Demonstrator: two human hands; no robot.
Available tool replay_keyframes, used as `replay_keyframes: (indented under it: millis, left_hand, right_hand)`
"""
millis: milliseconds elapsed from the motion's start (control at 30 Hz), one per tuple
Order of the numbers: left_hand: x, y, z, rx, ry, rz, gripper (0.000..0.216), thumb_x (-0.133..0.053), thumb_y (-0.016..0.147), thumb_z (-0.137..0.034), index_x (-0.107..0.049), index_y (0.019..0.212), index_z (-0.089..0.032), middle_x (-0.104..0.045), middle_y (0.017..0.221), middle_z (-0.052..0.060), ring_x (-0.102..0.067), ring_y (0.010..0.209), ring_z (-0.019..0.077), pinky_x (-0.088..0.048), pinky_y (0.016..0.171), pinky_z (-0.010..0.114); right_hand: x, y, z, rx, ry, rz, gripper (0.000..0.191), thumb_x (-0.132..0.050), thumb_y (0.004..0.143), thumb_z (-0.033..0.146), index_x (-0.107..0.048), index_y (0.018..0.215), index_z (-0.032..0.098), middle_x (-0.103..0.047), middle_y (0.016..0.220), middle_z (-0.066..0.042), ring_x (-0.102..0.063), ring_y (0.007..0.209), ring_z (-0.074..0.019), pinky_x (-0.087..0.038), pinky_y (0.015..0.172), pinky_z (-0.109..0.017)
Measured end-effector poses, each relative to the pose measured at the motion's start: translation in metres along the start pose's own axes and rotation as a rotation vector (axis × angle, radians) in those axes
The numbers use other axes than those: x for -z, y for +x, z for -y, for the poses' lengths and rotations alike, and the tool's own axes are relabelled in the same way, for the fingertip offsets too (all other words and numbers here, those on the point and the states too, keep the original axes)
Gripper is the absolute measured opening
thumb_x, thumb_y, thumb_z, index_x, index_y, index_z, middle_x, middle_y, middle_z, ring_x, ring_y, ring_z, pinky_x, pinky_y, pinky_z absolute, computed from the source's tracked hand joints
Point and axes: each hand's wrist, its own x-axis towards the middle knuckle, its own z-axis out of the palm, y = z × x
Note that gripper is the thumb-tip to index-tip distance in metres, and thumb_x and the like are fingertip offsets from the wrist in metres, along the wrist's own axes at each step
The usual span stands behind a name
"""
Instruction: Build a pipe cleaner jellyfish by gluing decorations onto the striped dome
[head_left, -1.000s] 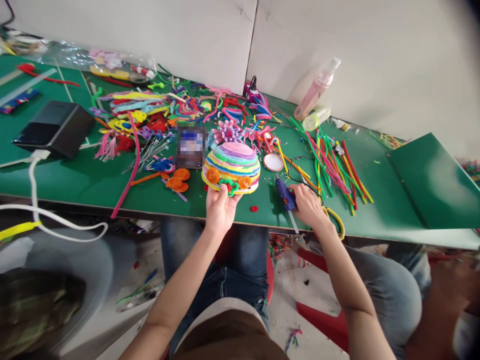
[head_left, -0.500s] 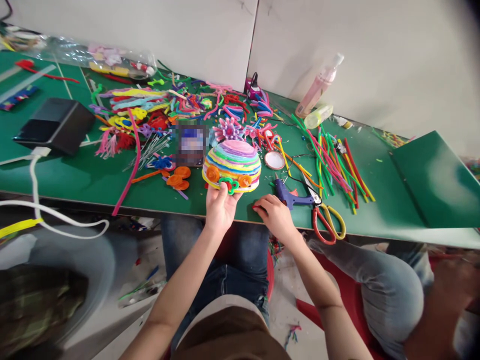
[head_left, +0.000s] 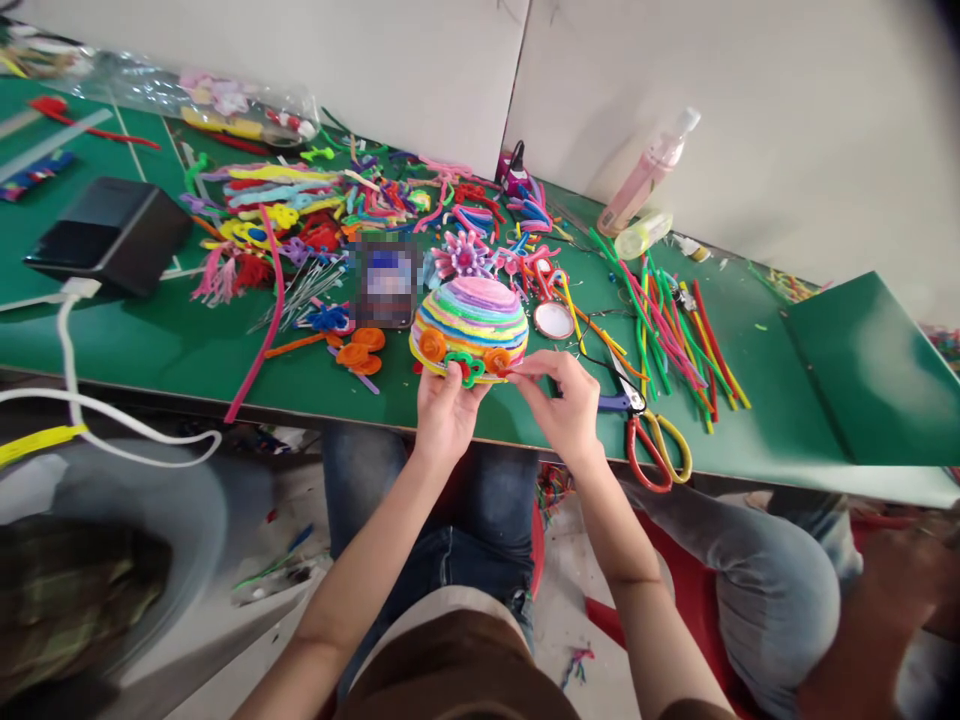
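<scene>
A striped rainbow dome of coiled pipe cleaners (head_left: 470, 320) rests at the near edge of the green table (head_left: 187, 355). My left hand (head_left: 448, 412) grips its front rim, by a green flower and orange coils. My right hand (head_left: 564, 405) pinches a small red piece (head_left: 508, 373) against the dome's right rim. The blue glue gun (head_left: 611, 401) lies mostly hidden behind my right hand.
Scissors with red and yellow handles (head_left: 651, 440) lie right of my hands. Loose pipe cleaners (head_left: 667, 325) spread right; a colourful pile (head_left: 315, 215) fills the back. A black box (head_left: 112, 235), a white cable (head_left: 71, 400), a pink bottle (head_left: 646, 175) and a green board (head_left: 870, 375) stand around.
My right hand left the glue gun, picked a small red piece off the table edge and brought it up to the dome's rim. My left hand kept hold of the dome.
</scene>
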Motion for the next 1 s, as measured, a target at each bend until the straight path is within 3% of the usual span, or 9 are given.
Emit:
replay_keyframes:
  millis: [500,667,833,900,1000]
  left_hand:
    - [-0.001,0.000,-0.002,0.004,-0.036,0.009,0.034,-0.079,0.072,-0.037,-0.066,0.102,-0.028,-0.071,0.113,0.000,-0.067,0.103,0.0183,-0.055,0.086,0.030]
    - [-0.001,0.001,-0.002,0.006,-0.025,0.004,0.038,-0.079,0.072,-0.037,-0.065,0.105,-0.028,-0.070,0.114,0.001,-0.067,0.103,0.0189,-0.056,0.085,0.030]
    - [0.002,0.001,-0.001,0.011,-0.027,0.000,0.038,-0.079,0.072,-0.037,-0.065,0.107,-0.029,-0.071,0.111,0.000,-0.066,0.106,0.0194,-0.055,0.089,0.032]
    - [0.003,0.001,-0.002,0.008,-0.013,-0.010,0.035,-0.078,0.073,-0.039,-0.065,0.104,-0.028,-0.071,0.112,0.000,-0.065,0.110,0.0201,-0.054,0.091,0.033]
    - [0.006,0.001,-0.004,0.003,-0.010,-0.008,0.029,-0.076,0.075,-0.041,-0.067,0.099,-0.028,-0.071,0.114,0.000,-0.062,0.115,0.0204,-0.054,0.093,0.033]
  right_hand:
    - [-0.006,0.013,0.008,-0.015,-0.113,0.006,0.004,-0.063,0.086,0.028,-0.061,0.084,0.025,-0.068,0.083,-0.001,-0.059,0.075,-0.0163,-0.051,0.071,-0.032]
    - [-0.011,0.018,0.008,-0.050,-0.147,-0.071,0.019,-0.067,0.080,0.030,-0.053,0.091,0.024,-0.059,0.084,-0.001,-0.055,0.079,-0.0178,-0.048,0.074,-0.034]
    - [-0.019,0.018,0.009,-0.144,-0.027,-0.098,0.030,-0.067,0.077,0.030,-0.048,0.100,0.024,-0.052,0.088,-0.001,-0.051,0.079,-0.0165,-0.046,0.070,-0.031]
    - [-0.013,0.017,0.008,-0.155,0.070,-0.127,0.032,-0.065,0.079,0.031,-0.046,0.104,0.025,-0.051,0.088,0.000,-0.051,0.074,-0.0145,-0.045,0.066,-0.029]
    - [0.015,0.010,-0.006,-0.163,0.125,-0.196,0.029,-0.056,0.086,0.030,-0.044,0.111,0.025,-0.051,0.081,0.002,-0.050,0.066,-0.0124,-0.043,0.058,-0.026]
